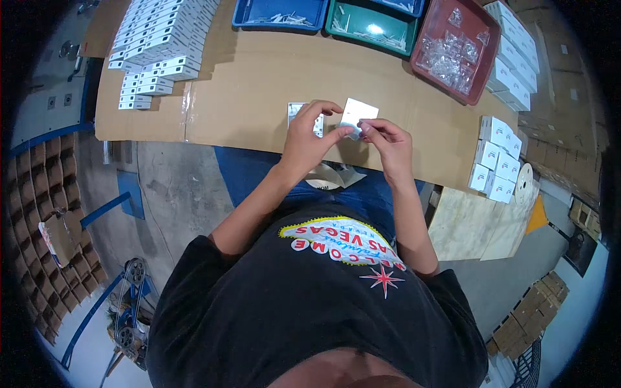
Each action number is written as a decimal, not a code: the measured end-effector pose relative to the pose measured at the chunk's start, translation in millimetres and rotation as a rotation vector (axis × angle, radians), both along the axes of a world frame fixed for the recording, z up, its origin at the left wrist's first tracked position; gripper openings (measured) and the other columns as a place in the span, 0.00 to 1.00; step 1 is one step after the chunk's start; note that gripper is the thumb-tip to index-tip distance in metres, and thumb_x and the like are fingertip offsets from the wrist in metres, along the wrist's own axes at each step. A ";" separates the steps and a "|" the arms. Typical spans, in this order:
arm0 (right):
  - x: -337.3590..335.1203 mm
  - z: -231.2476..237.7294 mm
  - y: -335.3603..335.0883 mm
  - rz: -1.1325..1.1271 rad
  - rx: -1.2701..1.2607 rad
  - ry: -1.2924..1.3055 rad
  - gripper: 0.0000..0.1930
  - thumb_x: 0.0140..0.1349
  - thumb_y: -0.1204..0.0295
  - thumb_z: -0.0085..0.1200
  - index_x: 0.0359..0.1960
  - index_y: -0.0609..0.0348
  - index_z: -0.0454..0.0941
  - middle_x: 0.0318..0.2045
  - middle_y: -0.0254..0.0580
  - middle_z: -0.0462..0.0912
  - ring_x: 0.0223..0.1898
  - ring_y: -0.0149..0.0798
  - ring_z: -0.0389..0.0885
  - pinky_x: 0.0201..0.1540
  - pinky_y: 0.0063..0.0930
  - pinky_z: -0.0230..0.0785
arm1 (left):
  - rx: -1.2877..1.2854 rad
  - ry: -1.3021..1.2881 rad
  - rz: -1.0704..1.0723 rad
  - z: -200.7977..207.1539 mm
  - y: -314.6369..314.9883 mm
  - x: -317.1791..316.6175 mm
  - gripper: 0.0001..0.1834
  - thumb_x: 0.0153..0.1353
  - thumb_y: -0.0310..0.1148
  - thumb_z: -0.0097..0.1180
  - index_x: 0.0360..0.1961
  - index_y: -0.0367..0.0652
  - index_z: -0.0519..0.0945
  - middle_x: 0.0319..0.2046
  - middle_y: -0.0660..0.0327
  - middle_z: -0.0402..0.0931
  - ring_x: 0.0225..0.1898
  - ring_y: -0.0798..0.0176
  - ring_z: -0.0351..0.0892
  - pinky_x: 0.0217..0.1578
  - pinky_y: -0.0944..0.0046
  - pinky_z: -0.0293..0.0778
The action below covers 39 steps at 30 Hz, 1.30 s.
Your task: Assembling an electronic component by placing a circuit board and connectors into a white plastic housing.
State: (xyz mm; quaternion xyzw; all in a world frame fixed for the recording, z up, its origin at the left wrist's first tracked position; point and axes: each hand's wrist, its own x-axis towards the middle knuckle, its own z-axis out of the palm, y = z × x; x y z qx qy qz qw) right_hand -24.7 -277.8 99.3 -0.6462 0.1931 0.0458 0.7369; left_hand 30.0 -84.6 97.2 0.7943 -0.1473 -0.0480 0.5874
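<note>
A small white box [359, 110] is held up between my hands just over the front edge of the cardboard-covered table. My left hand [305, 134] grips its left side, the thumb at the lower corner and the index finger curved by the upper one. On the near right side, my right hand [392, 147] pinches the box's lower edge, where a flap or something thin seems to show; the fingers partly hide it. Under my left hand lies a flat whitish plate with dark holes [294, 108], mostly covered.
Stacks of white boxes [168, 45] stand at the far left, with more white boxes [497, 155] at the right. Along the back are a blue tray [278, 27] and a green tray [414, 40] of white pieces, and a red tray [480, 81] of small clear bags.
</note>
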 end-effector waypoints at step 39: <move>4.5 1.6 10.5 0.178 -0.259 -0.080 0.05 0.63 0.77 0.65 0.39 0.61 0.83 0.36 0.34 0.85 0.37 0.26 0.82 0.40 0.21 0.76 | 0.049 0.019 -0.209 -4.5 8.5 0.6 0.23 0.61 0.30 0.68 0.58 0.45 0.81 0.45 0.55 0.82 0.44 0.53 0.84 0.46 0.56 0.78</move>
